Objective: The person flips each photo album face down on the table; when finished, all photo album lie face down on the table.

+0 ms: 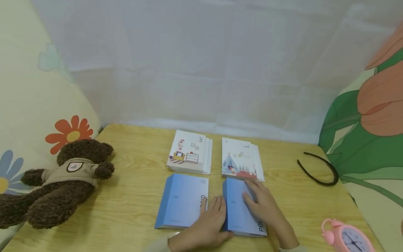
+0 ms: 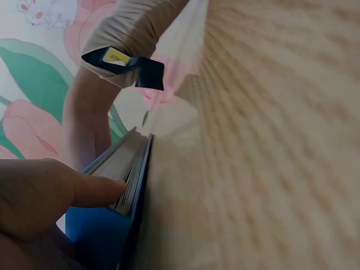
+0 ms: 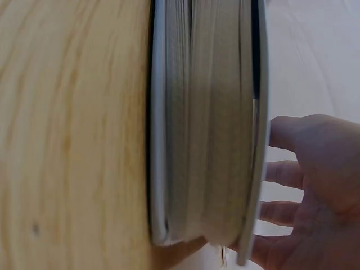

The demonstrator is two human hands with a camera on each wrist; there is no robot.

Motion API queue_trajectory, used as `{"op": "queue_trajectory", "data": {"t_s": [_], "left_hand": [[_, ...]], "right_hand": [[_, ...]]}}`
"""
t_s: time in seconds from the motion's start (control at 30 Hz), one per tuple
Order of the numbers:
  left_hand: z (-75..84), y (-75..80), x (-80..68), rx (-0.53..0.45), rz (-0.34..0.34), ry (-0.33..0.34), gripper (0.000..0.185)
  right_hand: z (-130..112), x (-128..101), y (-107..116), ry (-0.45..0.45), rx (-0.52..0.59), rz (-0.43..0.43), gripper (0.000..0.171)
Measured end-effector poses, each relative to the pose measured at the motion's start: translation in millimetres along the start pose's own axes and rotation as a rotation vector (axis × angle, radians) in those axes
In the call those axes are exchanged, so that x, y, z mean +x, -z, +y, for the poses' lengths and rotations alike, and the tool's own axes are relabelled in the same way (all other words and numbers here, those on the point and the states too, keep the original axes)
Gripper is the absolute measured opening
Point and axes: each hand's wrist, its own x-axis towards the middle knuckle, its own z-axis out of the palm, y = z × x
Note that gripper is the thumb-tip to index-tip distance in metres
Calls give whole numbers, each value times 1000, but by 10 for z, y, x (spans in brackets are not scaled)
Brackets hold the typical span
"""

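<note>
Two blue books lie side by side near the table's front edge, the left blue book (image 1: 181, 203) and the right blue book (image 1: 236, 210). My right hand (image 1: 262, 206) lies flat on the right book's cover, fingers spread (image 3: 304, 185). My left hand (image 1: 211, 220) rests between the two books, its straight fingers against the right book's left side. In the left wrist view a fingertip (image 2: 95, 188) touches that book's page edge (image 2: 126, 169). The right wrist view shows the thick page block (image 3: 208, 124) close up.
Two white illustrated books (image 1: 190, 152) (image 1: 240, 159) lie behind the blue ones on the wooden table (image 1: 135, 175). A brown teddy bear (image 1: 63, 178) sits at the left, a black headband (image 1: 318, 168) at the right, and a pink alarm clock (image 1: 349, 238) at the front right corner.
</note>
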Motion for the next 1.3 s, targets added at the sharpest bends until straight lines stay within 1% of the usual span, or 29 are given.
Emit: {"op": "queue_trajectory", "data": {"t_s": [0.07, 0.17, 0.23, 0.3, 0.43, 0.53, 0.63, 0.73, 0.8, 0.9, 0.97, 1.07, 1.13, 1.2, 1.23, 1.3], "left_hand": [[23, 50, -34, -49, -5, -7, 93], [61, 168, -106, -154, 13, -23, 89], [89, 264, -148, -214, 22, -39, 88], [116, 338, -167, -245, 36, -58, 88], [162, 456, -168, -245, 43, -92, 88], [191, 514, -155, -230, 54, -110, 86], [230, 555, -132, -236, 68, -124, 85], [280, 586, -103, -243, 75, -140, 84], [311, 594, -84, -247, 74, -153, 84], [341, 578, -67, -229, 93, -179, 84], [345, 548, -60, -222, 113, -189, 84], [329, 480, -50, -248, 149, -185, 89], [299, 420, -38, -309, 172, -177, 98], [251, 351, -17, -407, 186, -176, 106], [219, 310, 1, -447, 190, -188, 110], [147, 221, 45, -519, 167, -228, 116]], "right_hand": [[-18, 8, -8, 23, 18, -8, 53], [-52, 19, -15, 65, 59, -25, 54], [-92, 17, -7, 74, 82, -39, 56], [-130, 17, 2, 75, 91, -50, 58], [-192, 10, 34, 72, 139, -59, 60], [-211, 5, 52, 72, 243, -74, 59], [-209, -6, 71, 48, 347, -85, 58], [-199, -17, 93, 19, 405, -76, 56], [-189, -27, 105, 5, 445, -73, 56], [-168, -53, 111, -18, 498, -71, 55], [-154, -70, 111, -26, 533, -78, 55], [-136, -87, 112, -30, 552, -82, 56], [-132, -89, 120, -27, 569, -91, 57], [-128, -91, 130, -29, 569, -92, 59], [-129, -90, 136, -31, 567, -91, 59], [-131, -91, 147, -37, 558, -92, 60]]}}
